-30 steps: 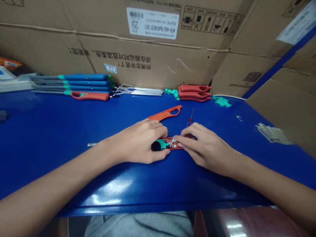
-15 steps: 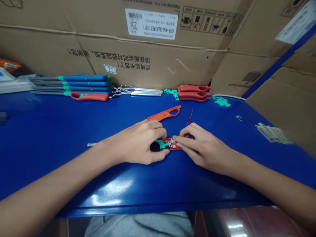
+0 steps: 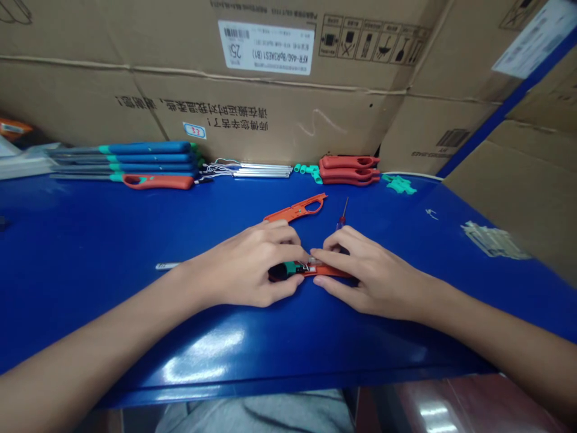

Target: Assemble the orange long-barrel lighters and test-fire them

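My left hand [image 3: 256, 264] grips an open orange lighter handle half [image 3: 329, 271] low over the blue table, fingers on its far side and thumb on its near side. A green part [image 3: 286, 269], thin white wires and a small black part sit in this half. At its right portion my right hand [image 3: 369, 270] pinches it between index finger and thumb, the index on a small clear piece [image 3: 314, 261]. A screwdriver [image 3: 341, 222] sticks out beyond my right hand, blade pointing away; whether my curled fingers hold it is hidden. Another orange handle half [image 3: 297, 209] lies behind my left hand.
At the back lie stacked blue-handled lighters [image 3: 151, 157], metal tubes with wires [image 3: 264, 171], red handles [image 3: 349, 170] and green parts [image 3: 400, 184]. Pale strips [image 3: 493, 240] lie at the right. A silver rod [image 3: 166, 266] shows beside my left wrist. Cardboard [image 3: 288, 90] walls the back.
My right index finger and thumb have spread slightly around the handle half, and the clear piece now shows under the index. My left fingers have shifted over the wires. The view has moved slightly.
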Demonstrator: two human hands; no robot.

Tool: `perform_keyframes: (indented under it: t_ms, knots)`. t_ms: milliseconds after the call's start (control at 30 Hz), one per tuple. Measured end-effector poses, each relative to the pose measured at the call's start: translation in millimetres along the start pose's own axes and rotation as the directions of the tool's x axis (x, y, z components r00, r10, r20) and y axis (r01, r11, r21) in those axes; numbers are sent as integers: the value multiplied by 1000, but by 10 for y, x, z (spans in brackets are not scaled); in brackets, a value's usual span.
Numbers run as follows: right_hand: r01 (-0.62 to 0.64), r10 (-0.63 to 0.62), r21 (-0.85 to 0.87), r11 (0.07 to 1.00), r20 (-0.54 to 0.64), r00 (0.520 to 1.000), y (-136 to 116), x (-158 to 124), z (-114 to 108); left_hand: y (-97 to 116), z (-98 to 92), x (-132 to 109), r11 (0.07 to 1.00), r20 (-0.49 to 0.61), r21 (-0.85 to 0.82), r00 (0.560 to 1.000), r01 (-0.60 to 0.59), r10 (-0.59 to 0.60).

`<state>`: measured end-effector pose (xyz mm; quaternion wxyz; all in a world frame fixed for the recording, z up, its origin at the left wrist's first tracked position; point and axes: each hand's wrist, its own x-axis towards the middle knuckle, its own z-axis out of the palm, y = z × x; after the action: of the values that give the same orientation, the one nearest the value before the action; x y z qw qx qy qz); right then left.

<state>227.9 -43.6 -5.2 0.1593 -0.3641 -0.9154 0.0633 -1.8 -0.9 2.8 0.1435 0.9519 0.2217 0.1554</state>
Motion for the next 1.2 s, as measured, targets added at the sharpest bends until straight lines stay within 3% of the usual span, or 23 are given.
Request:
perform_keyframes:
  t_ms: [967,1200]
  knots:
    - [20,-14,95,995,-65,998,56,4,-71,5,-17,16,1000,31,1,999,-10,10]
    - [25,-22,131,991,-23,999,97,-18,-136,1,-7,11,1000,19,-1,1000,-9,9]
